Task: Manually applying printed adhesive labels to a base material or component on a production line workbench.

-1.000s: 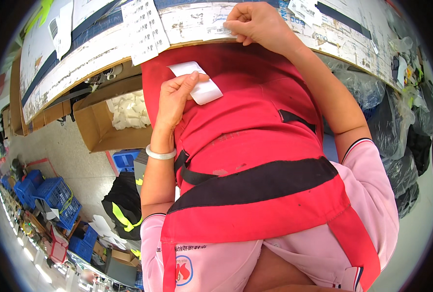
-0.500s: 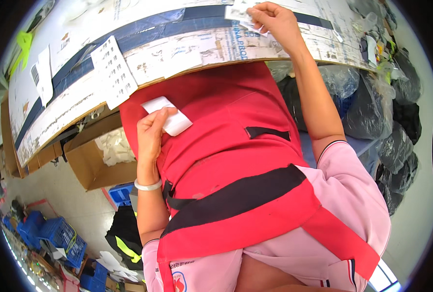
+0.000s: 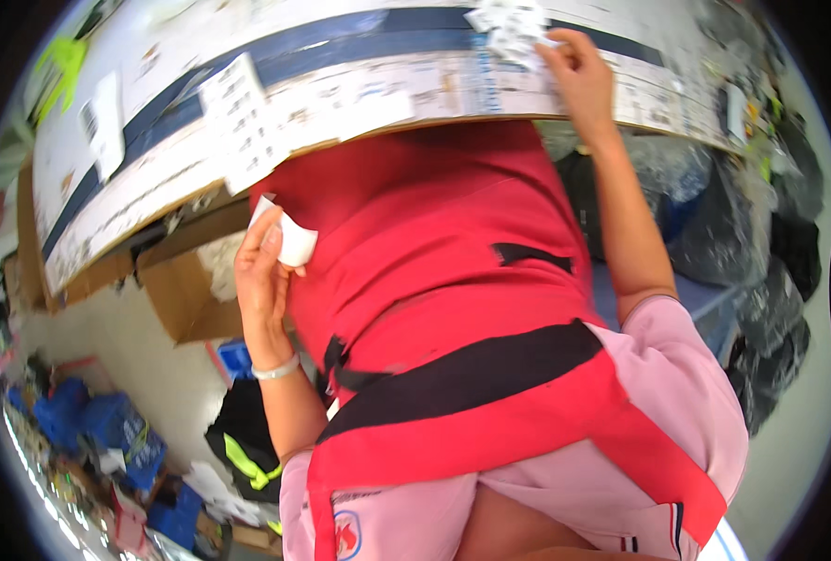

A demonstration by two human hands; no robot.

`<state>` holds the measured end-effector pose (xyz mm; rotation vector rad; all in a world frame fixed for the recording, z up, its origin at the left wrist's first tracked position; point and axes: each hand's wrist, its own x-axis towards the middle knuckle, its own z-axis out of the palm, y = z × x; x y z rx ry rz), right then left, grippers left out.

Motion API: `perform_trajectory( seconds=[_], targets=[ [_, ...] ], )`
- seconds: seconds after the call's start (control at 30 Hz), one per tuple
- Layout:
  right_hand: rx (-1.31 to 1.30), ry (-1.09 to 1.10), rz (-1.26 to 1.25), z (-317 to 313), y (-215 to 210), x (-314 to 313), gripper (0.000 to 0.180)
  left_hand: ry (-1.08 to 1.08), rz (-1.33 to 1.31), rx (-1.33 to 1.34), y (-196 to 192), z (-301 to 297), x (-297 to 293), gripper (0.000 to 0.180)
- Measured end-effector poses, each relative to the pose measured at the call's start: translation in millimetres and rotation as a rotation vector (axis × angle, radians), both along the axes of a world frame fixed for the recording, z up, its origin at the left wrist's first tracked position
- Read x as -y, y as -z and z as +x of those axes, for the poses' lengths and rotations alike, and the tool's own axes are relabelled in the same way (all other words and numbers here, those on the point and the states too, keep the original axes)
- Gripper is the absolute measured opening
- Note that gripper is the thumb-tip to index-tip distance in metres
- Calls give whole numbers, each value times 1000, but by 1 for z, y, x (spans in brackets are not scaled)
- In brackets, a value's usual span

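My left hand [image 3: 264, 266] is closed on a piece of white paper [image 3: 296, 243], held in front of the red apron. The paper curls between thumb and fingers and its visible side looks blank. Over the table's near edge, my right hand [image 3: 579, 75] has its thumb and forefinger drawn together at the right side of a small pile of white printed labels [image 3: 514, 33]. A whitish bit shows at those fingertips, too blurred to name.
On the worn white table [image 3: 331, 84] with dark blue stripes lie a printed label sheet [image 3: 238, 122] and another white strip [image 3: 107, 126]. A cardboard box [image 3: 186, 294] stands below at left. Dark plastic bags [image 3: 715, 224] crowd the right side; blue crates [image 3: 121, 435] sit lower left.
My right hand has drawn back and rightward from the labels, which now lie in a pile. My left hand has shifted left, and its paper has turned and curled.
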<state>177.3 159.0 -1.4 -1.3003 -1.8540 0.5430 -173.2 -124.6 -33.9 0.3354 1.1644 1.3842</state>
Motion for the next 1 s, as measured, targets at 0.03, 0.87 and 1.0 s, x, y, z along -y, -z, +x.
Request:
perform_trajectory(
  seconds=[0.03, 0.87, 1.0],
  targets=[
    [-12, 0, -63, -7, -12, 12, 18, -82, -5, 20, 8, -16, 10, 33],
    [2, -422, -192, -98, -29, 67, 11, -65, -270, -861, -43, -42, -79, 29],
    [-2, -436, -184, -99, -27, 70, 10, -60, -295, -861, -47, -38, -79, 28]
  ],
)
